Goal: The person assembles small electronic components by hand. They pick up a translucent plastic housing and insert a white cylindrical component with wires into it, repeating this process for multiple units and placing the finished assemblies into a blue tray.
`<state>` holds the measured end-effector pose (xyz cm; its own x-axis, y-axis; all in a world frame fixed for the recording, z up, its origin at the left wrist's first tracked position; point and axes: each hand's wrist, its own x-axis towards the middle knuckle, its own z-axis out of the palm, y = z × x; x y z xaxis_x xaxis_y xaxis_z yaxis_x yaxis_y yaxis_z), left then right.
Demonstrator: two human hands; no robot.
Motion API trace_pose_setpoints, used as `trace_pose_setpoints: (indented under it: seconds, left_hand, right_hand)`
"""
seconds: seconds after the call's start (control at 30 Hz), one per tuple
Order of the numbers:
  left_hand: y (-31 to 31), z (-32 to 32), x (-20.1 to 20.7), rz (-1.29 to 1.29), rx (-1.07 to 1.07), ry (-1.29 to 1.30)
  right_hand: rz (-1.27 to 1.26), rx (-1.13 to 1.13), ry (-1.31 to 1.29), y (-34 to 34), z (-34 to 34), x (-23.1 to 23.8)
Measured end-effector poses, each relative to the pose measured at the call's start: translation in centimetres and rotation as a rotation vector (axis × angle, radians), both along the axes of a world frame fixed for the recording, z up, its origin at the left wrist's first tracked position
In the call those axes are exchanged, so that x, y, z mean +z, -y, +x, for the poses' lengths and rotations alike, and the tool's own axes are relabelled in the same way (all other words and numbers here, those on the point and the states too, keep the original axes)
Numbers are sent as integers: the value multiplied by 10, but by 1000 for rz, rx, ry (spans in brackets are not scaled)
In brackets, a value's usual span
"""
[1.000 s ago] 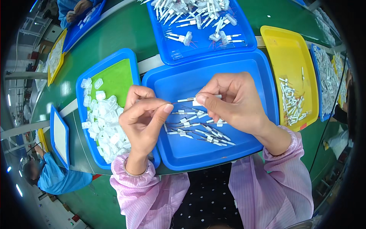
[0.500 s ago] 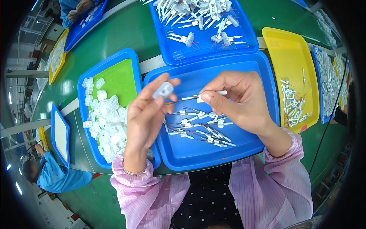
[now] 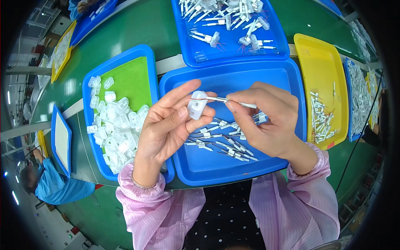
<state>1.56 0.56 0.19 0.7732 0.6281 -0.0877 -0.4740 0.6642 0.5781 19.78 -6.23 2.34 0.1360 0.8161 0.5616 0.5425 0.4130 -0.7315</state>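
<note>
The left hand holds a translucent housing above the blue tray; wires cross its upper part, leading rightward into a white stick, near-horizontal, pinched by the right hand.

Even, bright white light covers the work area, and shading is soft inside the near blue tray. Pale glare spots shine on the green table at the left, and the clear plastic pieces are nearly washed out. A lit tube glares at the near left. The left hand and right hand look fairly crisp; the dimmer margins soften, fisheye curvature bends a grey rail, and black vignetting fills the corners.
</note>
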Motion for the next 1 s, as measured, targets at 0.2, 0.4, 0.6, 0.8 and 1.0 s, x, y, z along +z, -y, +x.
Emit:
trace_pose_setpoints:
  seconds: [0.2,0.4,0.6,0.8,1.0]
  left_hand:
    - [-3,-1,0,-24,-42,17]
    - [-4,-3,-5,105,83,-21]
    - [-3,-4,-4,157,145,-34]
    - [-1,-4,-1,335,165,-84]
    - [-3,-4,-3,521,178,-176]
  right_hand:
    - [-4,10,4,0,3,1]
    - [37,54,63,0,5,3]
    - [16,78,120,2,8,6]
    - [9,97,102,4,7,9]
    - [-64,136,98,6,10,14]
